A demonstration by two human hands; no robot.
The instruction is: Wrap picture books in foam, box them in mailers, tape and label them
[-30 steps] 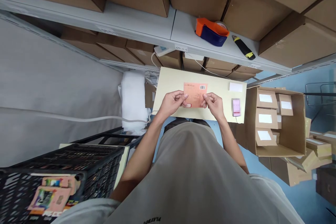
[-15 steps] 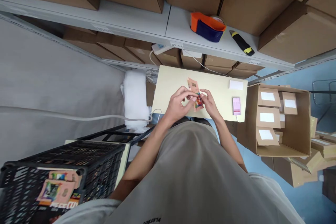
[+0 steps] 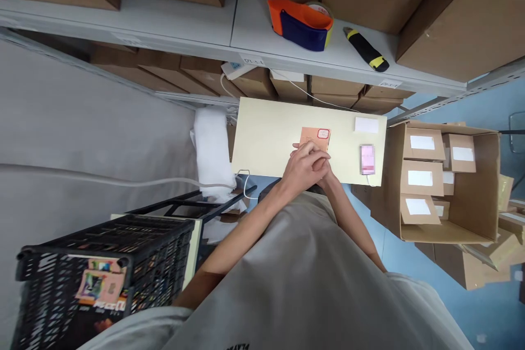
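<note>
A salmon-coloured booklet [image 3: 310, 134] with a red-outlined mark on its cover is in my hands, over the near part of the cream tabletop [image 3: 266, 131]. My left hand [image 3: 304, 163] lies across its lower half, fingers bent towards the right and closed on it. Mostly covered by the left, my right hand [image 3: 327, 178] grips the booklet from below, and a fingertip shows past the booklet's left side. On the table to the right are a phone [image 3: 367, 159] with a lit pink screen, plugged into a cable, and a white paper slip [image 3: 366, 124].
A tape dispenser [image 3: 303, 27] and a box cutter [image 3: 366, 49] lie on the shelf ahead, before cardboard boxes. At right stands an open carton [image 3: 490, 186] holding several small labelled boxes. A black crate [image 3: 159, 262] with similar printed items is at lower left; white wrapping [image 3: 213, 147] hangs beside the table.
The booklet has turned from its narrow, colourful side to the plain cover with the red mark. My left hand has moved right, over my right hand. The view has shifted slightly.
</note>
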